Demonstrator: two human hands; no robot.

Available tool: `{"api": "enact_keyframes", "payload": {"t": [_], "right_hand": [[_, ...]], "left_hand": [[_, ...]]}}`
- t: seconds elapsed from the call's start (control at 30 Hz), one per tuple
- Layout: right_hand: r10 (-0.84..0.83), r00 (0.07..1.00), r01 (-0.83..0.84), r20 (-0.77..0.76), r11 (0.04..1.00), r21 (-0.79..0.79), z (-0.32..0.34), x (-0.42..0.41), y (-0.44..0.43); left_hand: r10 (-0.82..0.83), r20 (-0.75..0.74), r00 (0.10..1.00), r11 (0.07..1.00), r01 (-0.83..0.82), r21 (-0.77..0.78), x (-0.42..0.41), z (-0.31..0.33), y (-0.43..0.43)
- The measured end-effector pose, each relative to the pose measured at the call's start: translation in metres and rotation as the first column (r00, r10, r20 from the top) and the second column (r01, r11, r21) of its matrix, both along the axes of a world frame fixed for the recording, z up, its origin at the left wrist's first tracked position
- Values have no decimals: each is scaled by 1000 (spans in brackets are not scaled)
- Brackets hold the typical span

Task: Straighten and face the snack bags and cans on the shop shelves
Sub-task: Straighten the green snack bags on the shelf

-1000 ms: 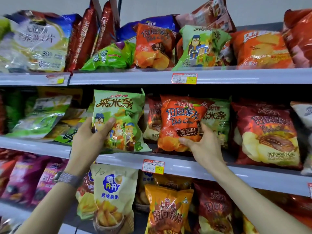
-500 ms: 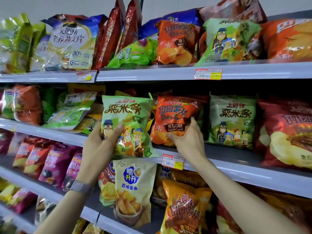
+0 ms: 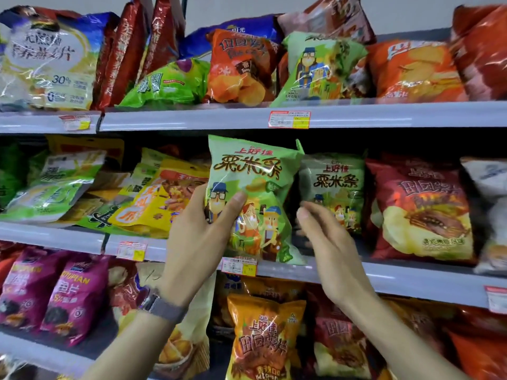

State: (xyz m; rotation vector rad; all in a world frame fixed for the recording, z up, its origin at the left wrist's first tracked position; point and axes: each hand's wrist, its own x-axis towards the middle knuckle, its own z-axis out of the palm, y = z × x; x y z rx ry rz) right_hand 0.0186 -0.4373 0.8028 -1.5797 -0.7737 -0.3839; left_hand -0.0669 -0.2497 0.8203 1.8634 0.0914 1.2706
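My left hand grips a light green snack bag with cartoon figures, holding it upright at the front of the middle shelf. My thumb lies across the bag's front. My right hand hovers just right of that bag with relaxed fingers and holds nothing. Behind it stands a second green bag of the same kind. A red chip bag stands upright further right. The orange tomato chip bag I held earlier is hidden.
Left of the held bag, yellow and green bags lie tilted and piled. The top shelf carries leaning orange, green and red bags. Below, purple bags and an orange bag stand. Price tags line the shelf edges.
My left hand has carried the green bag to the right, over where the orange tomato bag stood. My right hand has let go of the orange bag and now hangs free.
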Motion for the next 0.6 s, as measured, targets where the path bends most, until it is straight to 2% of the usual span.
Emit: {"api": "enact_keyframes", "payload": {"t": [0.13, 0.23, 0.33, 0.47, 0.6], "right_hand": [[-86, 995, 95, 58, 978, -186, -7, -4, -34], [-212, 975, 222, 72, 956, -189, -1, 13, -53], [-290, 954, 301, 82, 927, -222, 10, 41, -66], [-307, 952, 294, -9, 919, -264, 27, 69, -72], [-331, 944, 312, -12, 899, -307, 33, 78, -65]], "left_hand": [[-31, -40, 999, 995, 35, 94, 24, -2, -38], [-41, -102, 994, 985, 58, 163, 51, 3, -56], [-141, -176, 974, 974, 169, 152, 84, 12, -65], [-229, -207, 951, 959, 258, 121, 120, 22, -73], [-262, -217, 940, 949, 292, 118, 135, 19, -78]]}}
